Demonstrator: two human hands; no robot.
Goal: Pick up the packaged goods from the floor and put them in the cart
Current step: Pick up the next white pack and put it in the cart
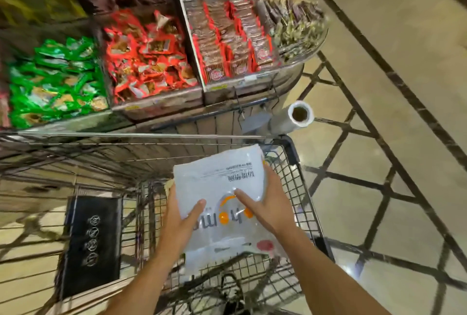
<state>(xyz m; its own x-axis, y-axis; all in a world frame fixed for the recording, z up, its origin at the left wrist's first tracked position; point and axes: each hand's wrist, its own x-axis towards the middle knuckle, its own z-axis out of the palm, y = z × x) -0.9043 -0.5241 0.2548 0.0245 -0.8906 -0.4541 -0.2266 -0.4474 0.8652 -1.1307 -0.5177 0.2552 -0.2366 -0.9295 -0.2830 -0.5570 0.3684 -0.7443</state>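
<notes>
Shop aisle, tiled floor (404, 67); left hand (182, 216), right hand (265, 203) grip white package (219, 180) over wire cart (298, 188).

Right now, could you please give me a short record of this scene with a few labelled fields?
setting: shop aisle beside bins of packaged snacks
held item: white plastic bag with orange print
left hand: grips the bag's left edge, thumb on top
right hand: grips the bag's right side, fingers wrapped around its edge
bag position: above the wire cart, not set down
nearby: roll of plastic bags on a holder beyond the cart
</notes>
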